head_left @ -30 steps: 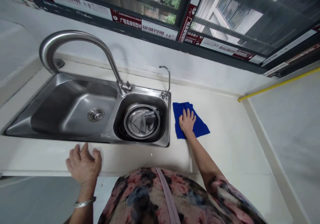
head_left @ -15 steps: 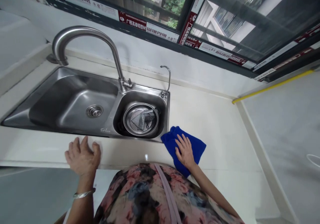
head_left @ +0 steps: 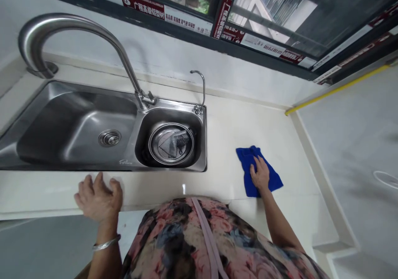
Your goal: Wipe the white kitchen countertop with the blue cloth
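Blue cloth under right hand, counter right of sink

Far left: gooseneck faucet (head_left: 127, 65) arching over the large bowl of the double-bowl stainless steel sink (head_left: 130, 146). Left hand (head_left: 98, 198), silver bracelet (head_left: 106, 243) at wrist, at the counter's front edge by that bowl; fingers curled loosely, a little apart, nothing visibly held. Small bowl: perforated metal strainer (head_left: 170, 161), greyish item inside, unclear what. Slim tap (head_left: 203, 90) at its back right corner.

Right: blue cloth (head_left: 247, 165) on the pale countertop (head_left: 224, 125), well apart from the sink. Right hand (head_left: 260, 174) lies over its middle, fingers extended, thumb out to the side; laid on top, not clamped. Can't tell how hard it presses.

Cloth lies mostly flat, small ruck at the far edge. Long axis runs diagonally, far-left corner to near-right corner. Judging by look: light, limp, not fragile, likely bunches if pushed from one edge. Best hold: flat palm on the middle, or pinch a free corner to lift.
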A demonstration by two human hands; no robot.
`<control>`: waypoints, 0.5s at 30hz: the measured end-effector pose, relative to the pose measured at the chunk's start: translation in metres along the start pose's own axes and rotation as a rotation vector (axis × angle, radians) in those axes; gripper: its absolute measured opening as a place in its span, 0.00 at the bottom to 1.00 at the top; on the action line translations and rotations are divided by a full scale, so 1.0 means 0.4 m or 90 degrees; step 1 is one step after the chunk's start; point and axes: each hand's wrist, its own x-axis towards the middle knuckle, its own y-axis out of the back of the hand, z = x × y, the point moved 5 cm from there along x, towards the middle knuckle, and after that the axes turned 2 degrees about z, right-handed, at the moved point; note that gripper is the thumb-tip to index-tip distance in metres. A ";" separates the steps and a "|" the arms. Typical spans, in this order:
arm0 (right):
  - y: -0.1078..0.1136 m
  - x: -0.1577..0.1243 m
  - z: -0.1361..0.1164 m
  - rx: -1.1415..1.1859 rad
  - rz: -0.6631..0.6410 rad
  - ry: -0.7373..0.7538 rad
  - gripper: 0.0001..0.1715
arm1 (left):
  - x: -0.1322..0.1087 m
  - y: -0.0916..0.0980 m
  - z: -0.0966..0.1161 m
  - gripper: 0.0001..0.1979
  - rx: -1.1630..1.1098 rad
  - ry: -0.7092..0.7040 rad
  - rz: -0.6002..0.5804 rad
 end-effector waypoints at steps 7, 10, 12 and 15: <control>0.023 -0.059 0.222 -0.067 0.095 -0.089 0.38 | -0.008 0.007 0.002 0.27 0.048 -0.007 0.045; 0.019 -0.081 0.190 -0.112 0.116 -0.171 0.38 | -0.009 0.006 0.000 0.27 0.055 -0.015 0.034; 0.012 -0.098 0.133 -0.141 0.122 -0.217 0.37 | -0.008 0.007 -0.002 0.28 0.068 -0.019 0.029; 0.000 -0.123 0.023 -0.153 0.102 -0.202 0.36 | -0.005 0.008 -0.006 0.29 0.064 -0.019 0.029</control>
